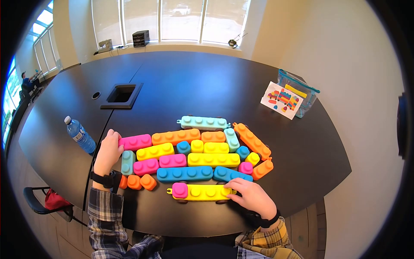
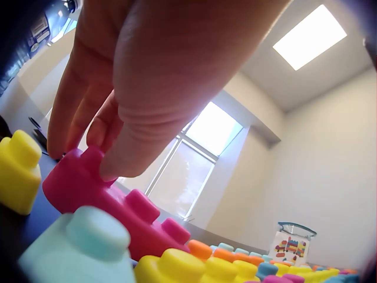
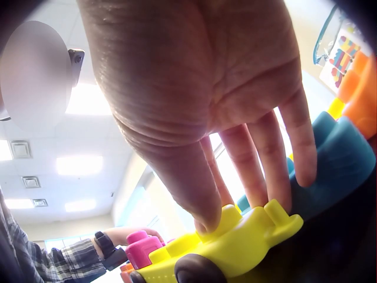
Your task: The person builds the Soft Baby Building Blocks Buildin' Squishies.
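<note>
At the left end of the long pink block (image 1: 135,142), my left hand (image 1: 110,151) pinches it. In the left wrist view, the thumb and fingers of the left hand (image 2: 135,88) are on an end stud of the pink block (image 2: 109,197). My right hand (image 1: 252,197) grips the right end of the yellow wheeled base (image 1: 202,192), which carries a pink cube (image 1: 180,190) at its left end. The right wrist view shows the right hand's (image 3: 206,106) thumb against a stud of the yellow base (image 3: 235,253), fingers on its far side.
Between the hands lie rows of coloured blocks, including a long blue one (image 1: 184,174) and orange pieces (image 1: 148,182). Behind them is a light-blue wheeled base (image 1: 203,122). A water bottle (image 1: 80,134) lies left; a picture card (image 1: 282,100) leans on a clear bag (image 1: 307,103) back right.
</note>
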Available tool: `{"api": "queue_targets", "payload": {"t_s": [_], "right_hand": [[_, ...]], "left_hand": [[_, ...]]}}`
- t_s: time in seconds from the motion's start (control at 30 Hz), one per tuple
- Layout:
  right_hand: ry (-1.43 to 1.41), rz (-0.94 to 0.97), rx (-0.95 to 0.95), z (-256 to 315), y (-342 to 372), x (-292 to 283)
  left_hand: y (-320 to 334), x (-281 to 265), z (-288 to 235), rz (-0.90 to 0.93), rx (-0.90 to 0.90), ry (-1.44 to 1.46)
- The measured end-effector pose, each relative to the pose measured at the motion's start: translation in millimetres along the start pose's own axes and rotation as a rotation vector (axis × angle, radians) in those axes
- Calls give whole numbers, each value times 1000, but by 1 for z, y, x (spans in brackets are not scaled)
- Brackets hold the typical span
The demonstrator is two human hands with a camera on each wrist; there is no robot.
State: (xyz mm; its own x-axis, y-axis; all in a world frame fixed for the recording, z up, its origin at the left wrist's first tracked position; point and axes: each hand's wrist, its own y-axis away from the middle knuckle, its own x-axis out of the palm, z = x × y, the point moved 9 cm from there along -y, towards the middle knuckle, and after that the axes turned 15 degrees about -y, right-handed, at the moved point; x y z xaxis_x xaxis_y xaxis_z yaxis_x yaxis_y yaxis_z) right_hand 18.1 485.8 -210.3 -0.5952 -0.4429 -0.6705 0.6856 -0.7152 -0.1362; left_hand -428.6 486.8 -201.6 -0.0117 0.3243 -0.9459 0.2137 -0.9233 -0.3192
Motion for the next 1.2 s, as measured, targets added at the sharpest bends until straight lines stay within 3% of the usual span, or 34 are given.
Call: {"api": "queue_targets", "payload": {"t_s": [0.2, 0.3, 0.37, 0.57, 0.67, 0.83, 1.2], "right_hand": [[10, 20, 10, -3, 0, 1], [-12, 30, -1, 3, -3, -3], [-221, -114, -46, 18, -8, -23], [-274, -198, -145, 44, -17, -34], [-160, -158, -227, 44, -14, -30], [-289, -178, -83, 17, 1, -30], [-291, -85, -36, 3, 3, -12]], "left_hand": [[11, -64, -39, -133, 6, 11], [26, -101, -99, -111, 146, 333], [39, -105, -135, -56, 205, 447], [72, -80, -212, 29, 466, 463], [80, -71, -219, 38, 462, 465], [92, -63, -207, 62, 414, 508], [106, -32, -194, 175, 381, 533]]}}
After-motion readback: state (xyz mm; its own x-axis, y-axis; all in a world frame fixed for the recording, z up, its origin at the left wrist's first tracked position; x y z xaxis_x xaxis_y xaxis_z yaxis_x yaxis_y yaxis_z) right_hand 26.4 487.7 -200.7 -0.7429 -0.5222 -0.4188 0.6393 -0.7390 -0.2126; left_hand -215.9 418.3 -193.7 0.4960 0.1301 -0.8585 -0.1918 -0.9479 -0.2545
